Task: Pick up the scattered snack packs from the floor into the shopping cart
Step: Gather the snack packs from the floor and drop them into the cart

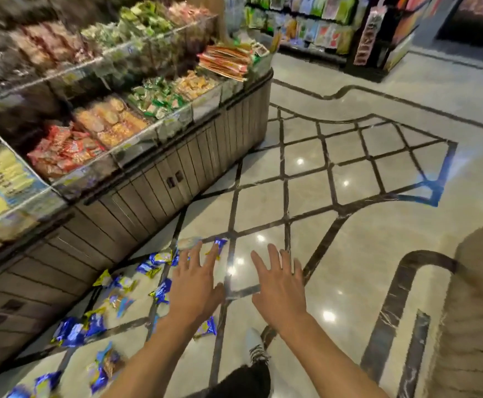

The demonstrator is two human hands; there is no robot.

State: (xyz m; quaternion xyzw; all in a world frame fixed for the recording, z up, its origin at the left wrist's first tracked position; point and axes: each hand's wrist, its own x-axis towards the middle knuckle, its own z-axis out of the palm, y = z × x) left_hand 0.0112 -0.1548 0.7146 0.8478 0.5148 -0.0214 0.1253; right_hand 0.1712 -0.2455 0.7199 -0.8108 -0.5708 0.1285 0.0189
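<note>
Bright, motion-blurred, glare on floor (pixel 349 254)

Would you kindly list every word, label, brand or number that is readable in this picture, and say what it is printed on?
No text here can be read; motion blur smears all of it.
Blue and yellow foil snack packs scattered on the floor: print blurred.
Yellow and blue sign on the clear display bin: dark characters, illegible.
Tall pink and red banner on the far shelving: blurred.
Small price tags on the clear bin fronts: too small.
Both hands are empty and bear no text.
</note>
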